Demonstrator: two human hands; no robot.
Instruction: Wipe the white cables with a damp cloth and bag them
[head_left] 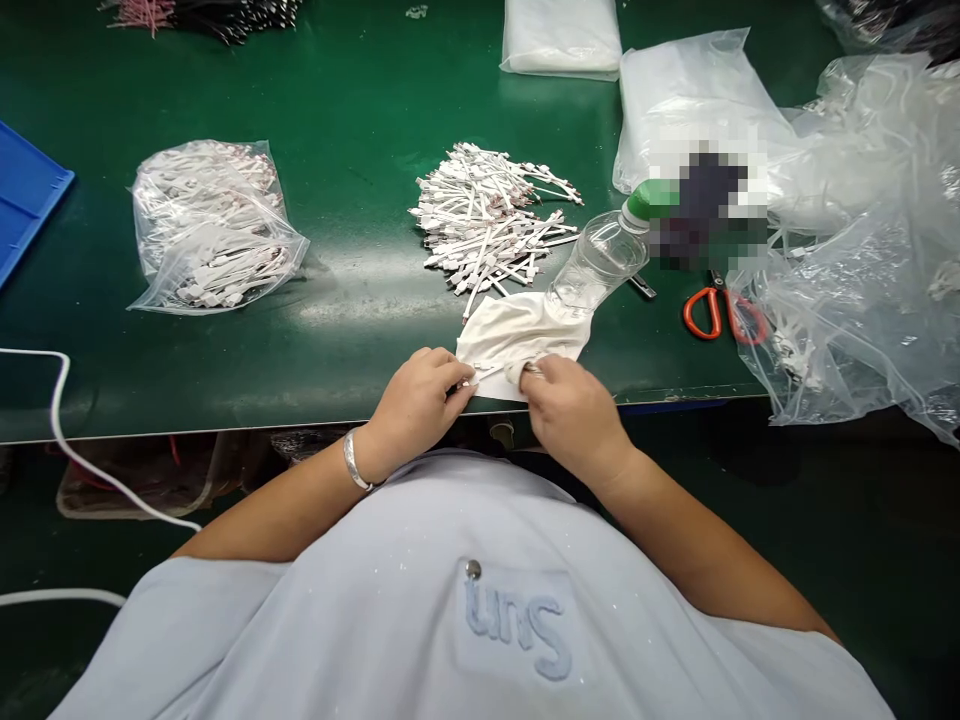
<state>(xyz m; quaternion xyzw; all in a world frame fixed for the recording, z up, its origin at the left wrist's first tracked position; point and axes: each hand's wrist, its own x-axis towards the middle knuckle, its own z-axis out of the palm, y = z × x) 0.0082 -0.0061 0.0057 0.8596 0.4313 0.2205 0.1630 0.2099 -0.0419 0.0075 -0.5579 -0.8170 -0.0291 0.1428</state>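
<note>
Near the table's front edge, my left hand (424,400) pinches one end of a short white cable (491,373). The cable runs across a white cloth (517,330) toward my right hand (574,415). My right fingers are closed on a bunched fold of that cloth, at the cable's other end; whether they also grip the cable is hidden. A clear plastic bottle (600,262) with a green cap leans on the cloth's far part. Just beyond the cloth lies a loose pile of short white cables (487,215) with connector ends.
A clear bag of white cables (214,225) lies to the left, near a blue tray (30,200). Orange-handled scissors (703,313) rest at the right, partly under crumpled plastic bags (862,300). Flat stacks of clear bags (562,35) lie at the back.
</note>
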